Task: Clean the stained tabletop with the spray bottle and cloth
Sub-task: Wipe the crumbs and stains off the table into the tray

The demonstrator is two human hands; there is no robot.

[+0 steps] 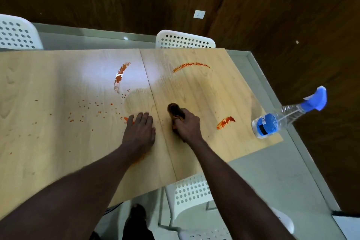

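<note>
The left hand lies flat with straight fingers on the tabletop, just left of its seam, holding nothing. Just right of the seam, the right hand is clenched round a bunched, stained cloth that touches the wood. The bottle stands well right of the seam, at the tabletop's edge. Red smears lie on both sides of the seam, and specks scatter to its left.

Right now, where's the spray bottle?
In the head view the spray bottle stands near the right edge of the tabletop, right of the right hand gripping the cloth, just past a red smear.
</note>
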